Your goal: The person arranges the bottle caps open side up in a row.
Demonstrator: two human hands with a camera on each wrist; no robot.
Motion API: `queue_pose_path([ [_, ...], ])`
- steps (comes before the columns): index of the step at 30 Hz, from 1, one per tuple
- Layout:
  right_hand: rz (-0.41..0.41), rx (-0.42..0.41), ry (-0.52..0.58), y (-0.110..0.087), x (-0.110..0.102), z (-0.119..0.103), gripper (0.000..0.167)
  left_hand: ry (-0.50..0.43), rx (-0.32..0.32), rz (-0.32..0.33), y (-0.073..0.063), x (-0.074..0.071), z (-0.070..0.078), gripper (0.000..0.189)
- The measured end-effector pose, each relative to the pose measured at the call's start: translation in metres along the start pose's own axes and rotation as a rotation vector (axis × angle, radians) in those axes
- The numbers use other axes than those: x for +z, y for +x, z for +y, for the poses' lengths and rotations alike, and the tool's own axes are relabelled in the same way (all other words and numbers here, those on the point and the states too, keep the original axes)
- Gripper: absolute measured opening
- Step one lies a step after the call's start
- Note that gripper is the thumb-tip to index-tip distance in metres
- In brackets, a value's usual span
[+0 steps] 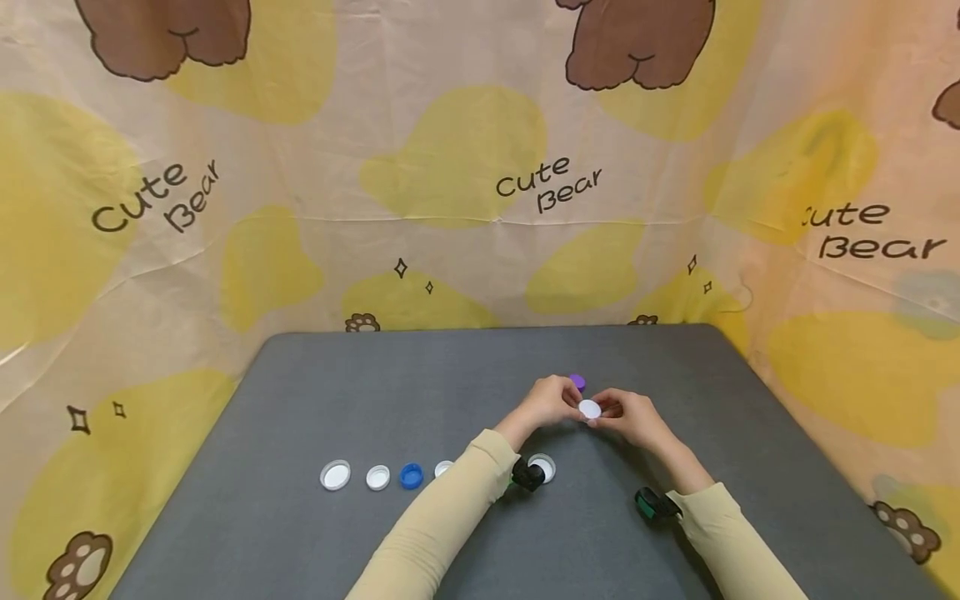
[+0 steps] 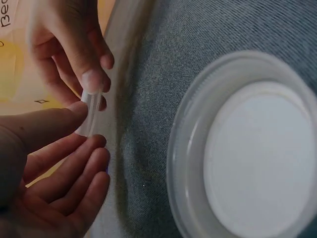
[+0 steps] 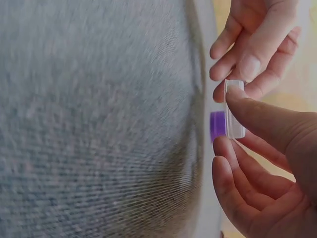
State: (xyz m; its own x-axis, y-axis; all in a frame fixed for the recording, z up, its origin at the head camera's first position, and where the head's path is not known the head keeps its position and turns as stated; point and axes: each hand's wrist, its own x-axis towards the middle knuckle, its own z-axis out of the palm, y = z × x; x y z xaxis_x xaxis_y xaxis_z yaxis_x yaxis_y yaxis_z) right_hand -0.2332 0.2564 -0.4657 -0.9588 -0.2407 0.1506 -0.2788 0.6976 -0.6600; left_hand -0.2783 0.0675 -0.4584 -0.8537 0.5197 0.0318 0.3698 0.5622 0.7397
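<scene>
A round white bottle cap [image 1: 589, 409] is held up between both hands, its flat top showing in the head view. My left hand [image 1: 553, 402] pinches the cap's left edge with thumb and fingers. From the other side my right hand [image 1: 633, 417] pinches the same cap, its thumb lying on the cap's side in the right wrist view. Seen edge-on there, the white cap [image 3: 235, 111] shows a ribbed, translucent wall. Just behind the hands stands a purple cap [image 1: 577, 382], partly covered by the white one in the right wrist view.
On the grey table [image 1: 315, 400] lies a row of caps: a large white cap [image 1: 335, 475], a smaller white cap [image 1: 378, 477], a blue cap [image 1: 411, 476], and another white cap [image 1: 443, 468] partly behind the left sleeve. A wide white cap [image 1: 546, 467] sits beside the left wrist camera.
</scene>
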Motion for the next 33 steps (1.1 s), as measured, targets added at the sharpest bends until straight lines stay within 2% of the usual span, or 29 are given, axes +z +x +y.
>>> queue_pose_path([
  [4,-0.006,-0.012,0.009,-0.003,-0.002,-0.007,0.03,-0.015,0.029,0.008,-0.005,-0.002,0.002,0.026],
  [10,-0.009,-0.039,-0.002,-0.01,-0.003,-0.015,0.029,-0.026,0.07,-0.019,-0.015,-0.006,0.006,0.027],
  [23,-0.015,-0.07,-0.016,-0.024,-0.003,-0.027,0.03,-0.03,0.078,-0.07,-0.034,-0.009,0.012,0.029],
  [33,-0.063,-0.123,-0.011,-0.036,-0.001,-0.03,0.032,0.029,0.123,-0.086,-0.05,-0.005,0.013,0.031],
])
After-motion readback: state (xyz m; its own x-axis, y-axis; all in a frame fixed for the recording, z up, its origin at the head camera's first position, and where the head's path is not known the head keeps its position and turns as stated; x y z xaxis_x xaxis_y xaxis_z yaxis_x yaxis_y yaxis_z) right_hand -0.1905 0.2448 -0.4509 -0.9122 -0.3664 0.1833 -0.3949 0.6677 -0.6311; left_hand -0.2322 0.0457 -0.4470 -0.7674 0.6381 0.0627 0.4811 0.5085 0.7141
